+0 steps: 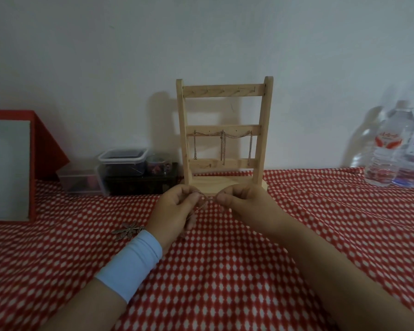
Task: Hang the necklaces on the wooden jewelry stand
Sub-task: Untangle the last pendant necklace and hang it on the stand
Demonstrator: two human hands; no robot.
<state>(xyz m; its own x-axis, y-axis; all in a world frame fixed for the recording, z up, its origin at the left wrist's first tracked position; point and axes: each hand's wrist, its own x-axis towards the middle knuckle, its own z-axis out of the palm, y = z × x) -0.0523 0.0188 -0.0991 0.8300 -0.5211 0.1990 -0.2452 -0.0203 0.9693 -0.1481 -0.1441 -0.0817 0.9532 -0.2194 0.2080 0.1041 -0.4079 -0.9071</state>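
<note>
A wooden jewelry stand (263,130) with three crossbars stands upright against the wall at the table's back. A thin chain (222,144) hangs draped along its middle bar, several strands dangling. Just in front of the stand's base, my left hand (175,209) and my right hand (246,201) pinch the two ends of a thin necklace (207,199) between fingertips; its chain sags below my left hand. A dragonfly-shaped pendant (128,230) lies on the cloth beside my left wrist, which wears a light blue band.
A red and white patterned cloth (225,271) covers the table. Clear plastic boxes (122,161) and a dark box sit left of the stand. A red-framed board (7,168) leans at far left. Water bottles (390,149) stand at back right.
</note>
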